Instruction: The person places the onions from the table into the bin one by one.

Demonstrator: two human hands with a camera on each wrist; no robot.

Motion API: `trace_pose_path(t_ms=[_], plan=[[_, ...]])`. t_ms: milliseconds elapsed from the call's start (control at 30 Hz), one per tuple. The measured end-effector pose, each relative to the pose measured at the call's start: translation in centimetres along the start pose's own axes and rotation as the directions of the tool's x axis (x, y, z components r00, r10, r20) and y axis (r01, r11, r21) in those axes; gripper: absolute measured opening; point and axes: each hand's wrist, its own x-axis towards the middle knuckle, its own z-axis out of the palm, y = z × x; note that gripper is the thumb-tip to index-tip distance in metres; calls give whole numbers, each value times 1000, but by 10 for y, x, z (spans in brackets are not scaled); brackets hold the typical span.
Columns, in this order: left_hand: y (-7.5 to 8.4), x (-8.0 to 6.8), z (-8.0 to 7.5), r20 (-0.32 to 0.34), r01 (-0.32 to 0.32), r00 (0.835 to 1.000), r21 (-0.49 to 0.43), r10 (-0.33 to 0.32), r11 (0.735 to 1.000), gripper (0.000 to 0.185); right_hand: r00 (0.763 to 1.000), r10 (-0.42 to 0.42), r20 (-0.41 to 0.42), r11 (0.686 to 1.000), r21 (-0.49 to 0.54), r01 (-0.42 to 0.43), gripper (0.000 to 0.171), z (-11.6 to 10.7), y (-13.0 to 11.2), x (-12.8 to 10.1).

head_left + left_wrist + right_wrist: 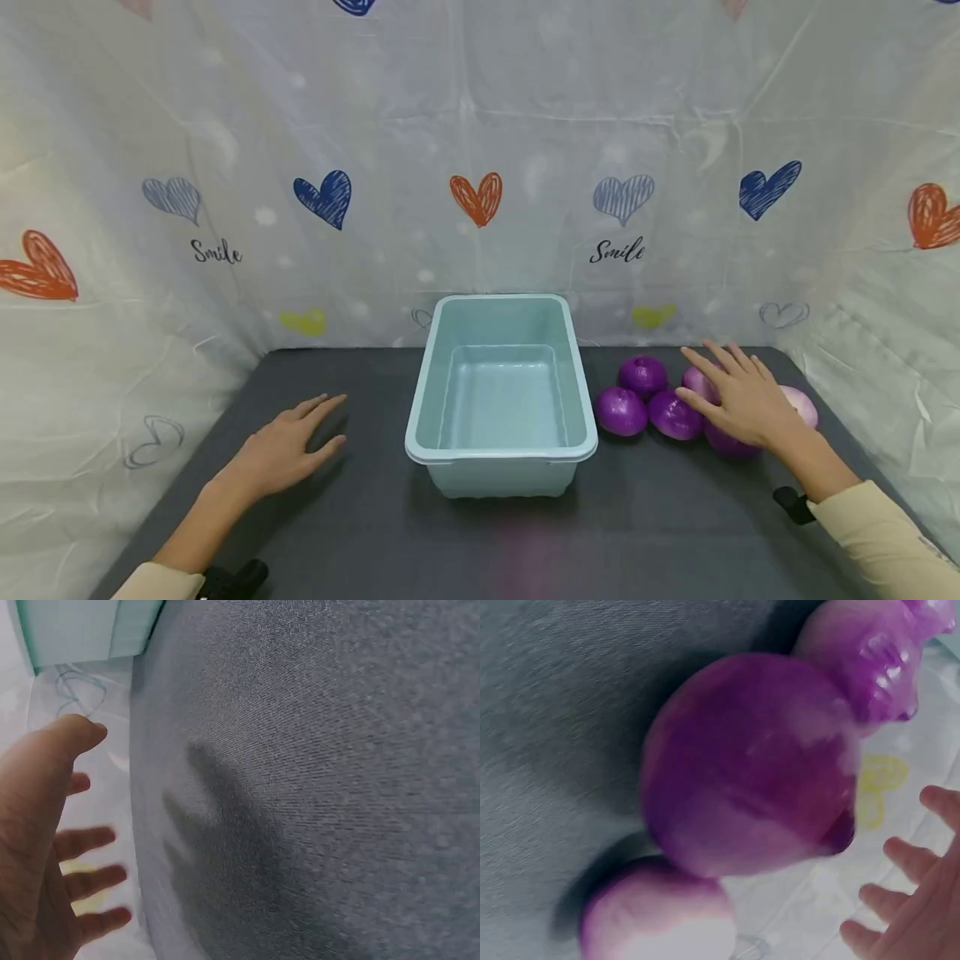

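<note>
Onions, purple, at least six visible: grouped on the dark grey desk [337,542], to the right of one pale blue bin [501,454]. Position relative to grip: right hand [738,406] above the right-hand part of the group, some onions partly hidden beneath it, the rest lying to its left, toward the bin; leftmost onion [621,411] just beside the bin's near right corner. Right hand clearly the nearer; left hand [281,446] on the far side of the bin, well apart from the onions. Grip, right: fingers spread apart, nothing held; a gap shows in the right wrist view between fingertips and the large onion [750,765]. Grip, left: fingers extended, thumb apart, nothing held. Axis: onions near round, no marked long axis; the large one slightly flattened, with a short dark tip on the side toward the fingers. Bin longer front to back, its interior bare. Appearance: skins glossy, deep violet, with bright highlights; one onion [800,406] at the right end much paler, pinkish white. Whether any onion lies wholly hidden under the right hand: cannot be told.
</note>
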Motion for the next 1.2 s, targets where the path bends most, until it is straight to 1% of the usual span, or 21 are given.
trace_pose_path(t_ms=[100, 200, 267, 367, 467, 533, 600, 667, 700, 767, 833, 900, 967, 1067, 1133, 1200], plan=[[-2, -3, -1, 0, -33, 999, -137, 33, 990, 60, 999, -26, -42, 996, 90, 29, 68, -3, 9, -5], [-2, -6, -2, -25, -73, 997, -262, 69, 962, 54, 997, -22, -75, 979, 199, 37, 63, -8, 19, -12], [-2, -8, -4, -40, -84, 996, -331, 75, 940, 50, 995, -12, -103, 965, 259, 38, 60, -12, 24, -16], [1, -9, -7, -54, -92, 996, -418, 77, 904, 48, 985, -1, -173, 944, 326, 58, 53, -19, 34, -23], [6, -9, -11, -54, -91, 996, -514, 74, 853, 48, 977, 39, -211, 913, 405, 51, 49, -26, 44, -32], [10, -10, -14, -55, -92, 996, -569, 74, 817, 49, 974, 73, -215, 882, 471, 37, 48, -30, 51, -40], [14, -10, -16, -60, -91, 996, -630, 69, 771, 48, 973, 95, -210, 846, 532, 32, 49, -31, 58, -48], [18, -11, -18, -53, -80, 997, -694, 60, 716, 48, 973, 99, -208, 815, 578, 40, 49, -30, 64, -56], [20, -11, -18, -46, -73, 997, -728, 58, 681, 49, 972, 105, -210, 805, 592, 41, 49, -28, 67, -61], [23, -11, -18, -31, -59, 998, -794, 57, 605, 49, 971, 121, -206, 795, 606, 29, 51, -26, 72, -69], [27, -10, -18, -17, -43, 998, -844, 53, 534, 49, 969, 140, -206, 795, 607, 14, 54, -23, 77, -76], [31, -8, -18, -14, -39, 998, -876, 55, 481, 50, 963, 171, -207, 792, 610, -10, 57, -21, 82, -80], [34, -6, -19, -13, -36, 998, -896, 55, 442, 51, 961, 173, -215, 790, 614, -5, 62, -19, 86, -82], [40, -3, -20, -6, -31, 998, -917, 63, 398, 53, 962, 167, -215, 787, 617, 1, 70, -14, 92, -87], [44, -1, -20, 1, -23, 998, -928, 66, 371, 54, 967, 141, -211, 791, 611, 18, 78, -11, 96, -91], [48, 1, -19, 6, -20, 998, -936, 70, 352, 55, 971, 134, -200, 796, 606, 14, 84, -7, 101, -96]])
